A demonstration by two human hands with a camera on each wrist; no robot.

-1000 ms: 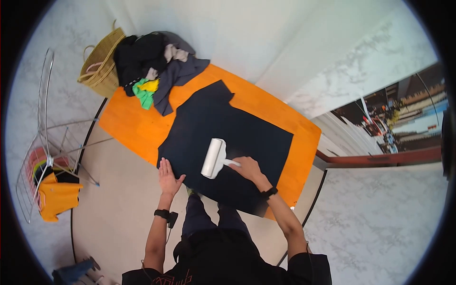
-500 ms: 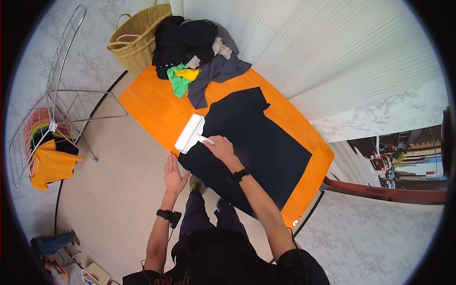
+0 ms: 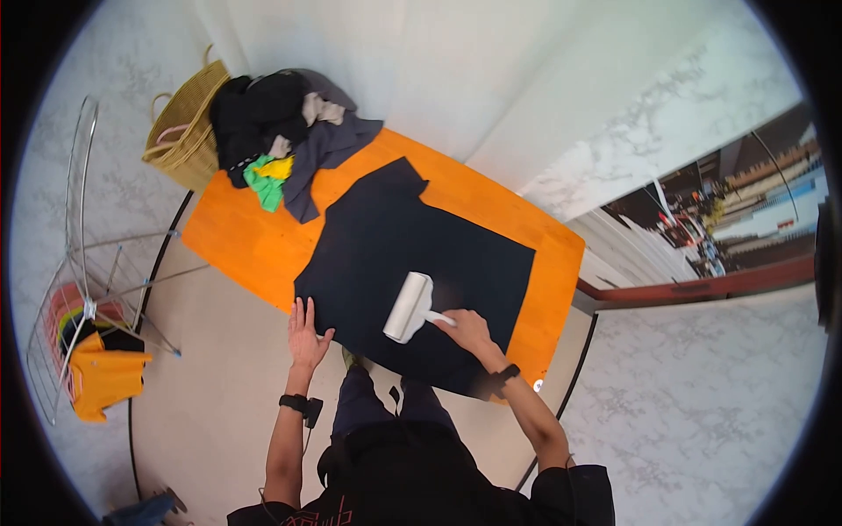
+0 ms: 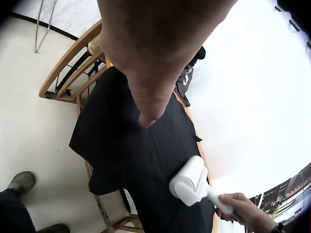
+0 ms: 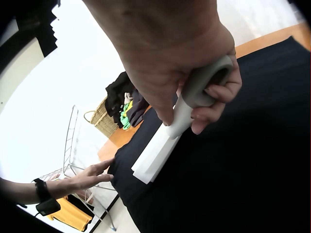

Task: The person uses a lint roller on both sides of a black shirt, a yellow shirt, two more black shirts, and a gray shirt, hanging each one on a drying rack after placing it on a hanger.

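A black T-shirt (image 3: 456, 237) lies spread flat on the orange table (image 3: 237, 232). My right hand (image 3: 469, 331) grips the handle of a white lint roller (image 3: 409, 307), whose roll lies over the middle of the shirt. In the right wrist view, fingers curl round the grey-and-white handle (image 5: 206, 82) and the thumb presses along it. With fingers straight, my left hand (image 3: 307, 337) rests at the shirt's near left edge, fingertips on the cloth. The left wrist view shows the shirt hanging over the table's edge.
Heaped clothes (image 3: 272, 123) in black, grey, green and yellow lie at the table's far left end, beside a wicker basket (image 3: 186, 131). Left of the table stands a metal drying rack (image 3: 88, 263) with small garments, including an orange top (image 3: 110, 373). A white curtain (image 3: 412, 70) hangs behind.
The lint roller swung left to the shirt's left edge, then came back right to its middle in my right hand. My left hand stayed by the near left edge. The head view tilted and returned.
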